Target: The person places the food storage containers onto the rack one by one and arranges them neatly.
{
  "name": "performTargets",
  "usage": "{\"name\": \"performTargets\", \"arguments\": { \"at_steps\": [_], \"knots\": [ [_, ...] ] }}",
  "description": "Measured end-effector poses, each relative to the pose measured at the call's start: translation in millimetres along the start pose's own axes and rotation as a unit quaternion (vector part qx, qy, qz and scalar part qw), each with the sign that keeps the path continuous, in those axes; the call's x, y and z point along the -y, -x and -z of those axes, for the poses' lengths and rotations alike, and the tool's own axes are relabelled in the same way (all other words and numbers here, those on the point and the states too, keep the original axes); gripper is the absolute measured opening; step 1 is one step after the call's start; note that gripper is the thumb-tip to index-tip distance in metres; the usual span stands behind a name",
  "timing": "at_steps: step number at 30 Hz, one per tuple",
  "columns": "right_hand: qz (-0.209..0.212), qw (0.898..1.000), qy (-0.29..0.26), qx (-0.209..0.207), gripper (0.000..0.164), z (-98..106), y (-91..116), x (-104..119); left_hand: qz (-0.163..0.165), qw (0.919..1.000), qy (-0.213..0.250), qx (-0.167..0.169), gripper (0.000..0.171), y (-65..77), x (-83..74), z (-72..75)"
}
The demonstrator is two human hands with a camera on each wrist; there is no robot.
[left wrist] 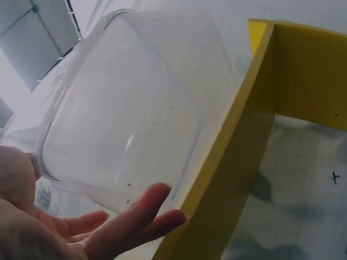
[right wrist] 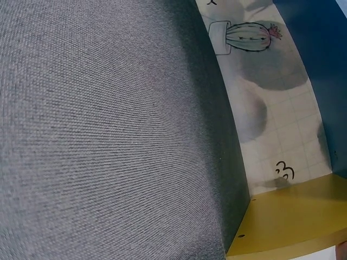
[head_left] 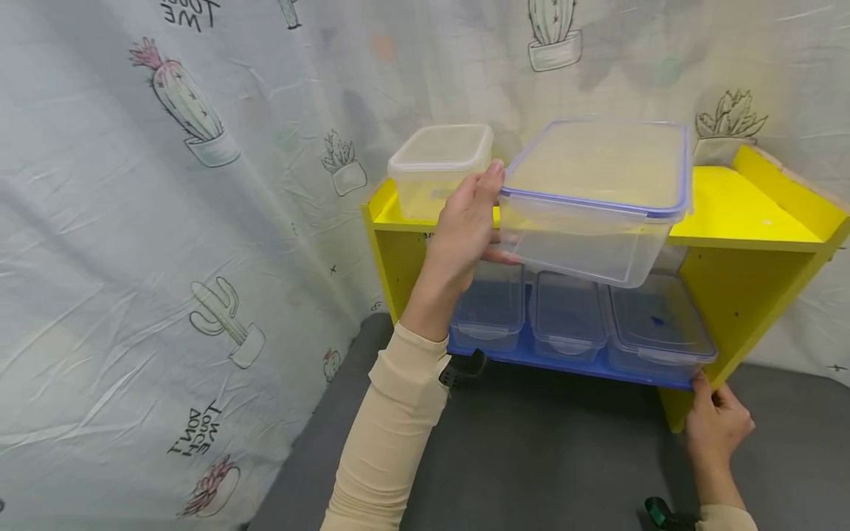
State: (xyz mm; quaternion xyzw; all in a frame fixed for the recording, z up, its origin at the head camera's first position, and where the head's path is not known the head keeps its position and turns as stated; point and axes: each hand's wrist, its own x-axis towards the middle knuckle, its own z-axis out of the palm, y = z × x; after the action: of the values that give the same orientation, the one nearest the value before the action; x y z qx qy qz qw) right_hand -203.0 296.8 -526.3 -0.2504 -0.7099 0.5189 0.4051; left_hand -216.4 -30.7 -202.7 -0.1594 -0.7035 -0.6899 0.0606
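A large clear plastic food container with a blue-rimmed lid is at the top of the yellow shelf unit. My left hand grips its left side, thumb by the lid's rim and fingers lower on the wall. From below, the left wrist view shows the container's base tilted beside a yellow board, with the left fingers under its edge. Down at the right, my right hand pinches the shelf unit's front edge, where the blue lower board meets the yellow side panel. Only a sliver of that hand shows in the right wrist view.
A smaller clear container with a whitish lid stands at the top board's left end. Three lidded containers sit side by side on the blue board. Grey fabric covers the surface below; a cactus-print curtain hangs behind.
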Motion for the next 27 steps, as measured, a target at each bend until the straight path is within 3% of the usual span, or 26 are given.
{"name": "performTargets", "arguments": {
  "at_steps": [4,7,9,11,13,15,17,19,20,21,22,23,24,25,27],
  "knots": [
    [0.003,1.000,0.007,0.000,0.034,1.1,-1.7,-0.7,-0.001,0.9988,-0.043,-0.022,0.047,-4.5,0.9,-4.0],
    [0.006,1.000,0.011,0.001,0.038,1.4,-1.9,-0.7,-0.029,0.9945,-0.093,-0.039,0.048,-4.2,3.2,-4.9],
    [0.006,1.000,0.014,0.002,0.039,1.4,-1.7,-0.7,-0.061,0.9869,-0.138,-0.057,0.048,-2.2,5.0,-4.6],
    [0.007,1.000,0.012,0.002,0.039,1.6,-1.4,-0.4,-0.102,0.9683,-0.210,-0.088,0.049,1.2,6.9,-3.8],
    [0.007,1.000,0.013,0.001,0.038,1.6,-0.8,-0.9,-0.158,0.9377,-0.280,-0.131,0.047,5.8,10.0,-2.2],
    [0.007,1.000,0.014,0.002,0.036,1.6,0.1,-1.8,-0.233,0.8946,-0.334,-0.183,0.042,10.8,13.4,-0.7],
    [0.006,1.000,0.012,0.002,0.033,1.5,0.5,-2.4,-0.349,0.8328,-0.364,-0.227,0.033,15.5,17.0,0.1],
    [0.009,1.000,0.011,0.001,0.034,1.5,0.0,-2.9,-0.479,0.7576,-0.369,-0.246,0.023,19.2,19.3,-0.3],
    [0.009,1.000,0.008,0.001,0.035,1.5,-0.5,-3.0,-0.531,0.7187,-0.375,-0.246,0.020,20.4,19.9,-0.9],
    [0.012,1.000,0.006,0.000,0.036,1.4,-1.1,-3.0,-0.573,0.6850,-0.382,-0.239,0.019,21.3,20.7,-1.5],
    [0.015,1.000,0.005,-0.002,0.036,1.2,-1.8,-3.1,-0.600,0.6613,-0.389,-0.226,0.020,21.7,21.4,-2.1],
    [0.018,1.000,0.005,-0.004,0.037,1.0,-2.5,-3.3,-0.614,0.6500,-0.397,-0.206,0.021,22.2,21.2,-2.8],
    [0.020,1.000,0.004,-0.004,0.037,0.9,-3.0,-3.4,-0.617,0.6484,-0.406,-0.182,0.023,22.1,20.9,-3.3],
    [0.020,1.000,0.005,-0.005,0.037,0.8,-3.4,-3.5,-0.612,0.6516,-0.419,-0.160,0.024,21.7,20.9,-3.5],
    [0.020,1.000,0.009,-0.005,0.036,0.5,-3.6,-4.0,-0.592,0.6657,-0.439,-0.119,0.027,20.3,20.4,-3.7]
  ]
}}
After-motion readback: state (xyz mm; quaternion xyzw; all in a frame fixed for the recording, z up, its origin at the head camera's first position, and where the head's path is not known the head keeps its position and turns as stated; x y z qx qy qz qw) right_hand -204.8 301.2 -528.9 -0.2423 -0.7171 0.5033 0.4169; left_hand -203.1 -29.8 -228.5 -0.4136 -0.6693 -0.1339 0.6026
